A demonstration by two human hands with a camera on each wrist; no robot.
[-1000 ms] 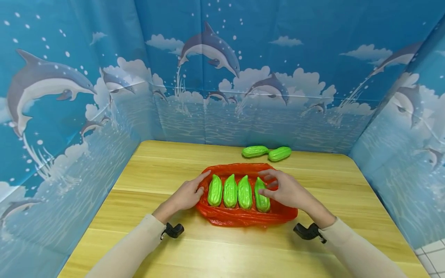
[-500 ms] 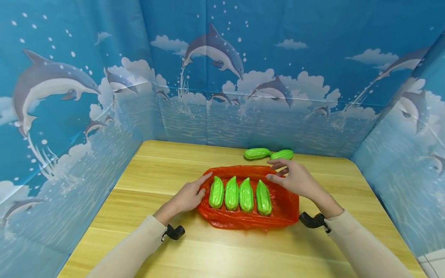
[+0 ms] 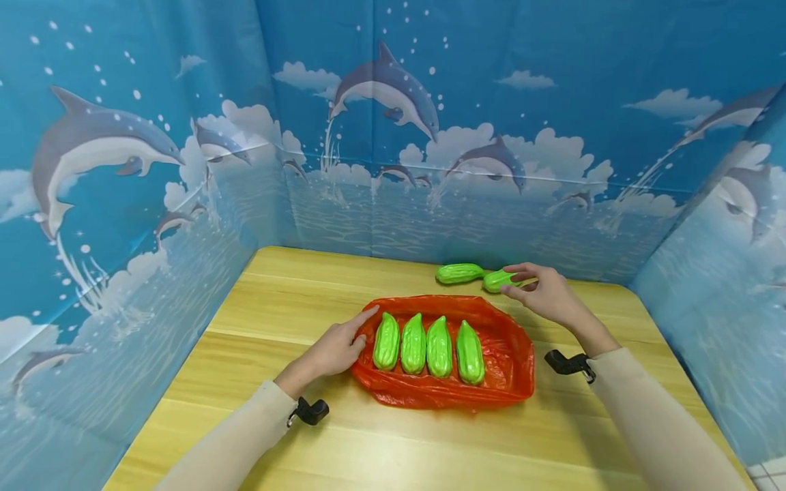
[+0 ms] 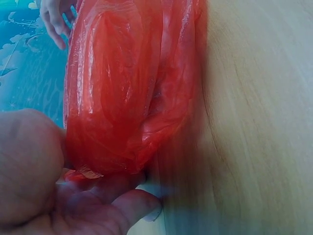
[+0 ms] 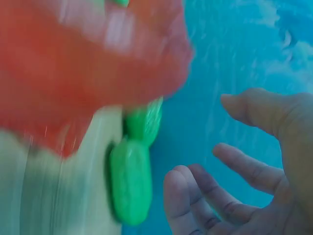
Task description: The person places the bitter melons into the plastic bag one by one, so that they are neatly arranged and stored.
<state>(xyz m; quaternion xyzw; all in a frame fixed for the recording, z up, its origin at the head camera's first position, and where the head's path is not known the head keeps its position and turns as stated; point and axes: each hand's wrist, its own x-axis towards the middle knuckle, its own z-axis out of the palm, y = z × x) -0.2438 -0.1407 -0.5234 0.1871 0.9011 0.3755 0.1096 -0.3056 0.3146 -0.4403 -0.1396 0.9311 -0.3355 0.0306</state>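
A red plastic bag (image 3: 424,397) lies spread wide on the table, with several ribbed green gourds (image 3: 413,344) side by side in it. At its left end, my left hand (image 3: 331,348) holds the bag's edge; in the left wrist view the red plastic (image 4: 122,88) runs down between thumb and fingers. Two more green gourds lie at the back of the table, a left one (image 3: 458,273) and a right one (image 3: 496,281). My right hand (image 3: 546,293) is over the right one, fingers loosely bent and spread. The right wrist view shows a gap between these fingers and the gourd (image 5: 131,181).
The wooden table (image 3: 270,293) ends at the back against a blue curtain (image 3: 344,218) printed with dolphins. The curtain also rises on the left and right. A black wrist camera mount (image 3: 568,363) sits below each wrist.
My right hand has left the rightmost gourd in the bag and moved back and right, to the right-hand gourd at the rear. My left hand stays at the bag's left edge.
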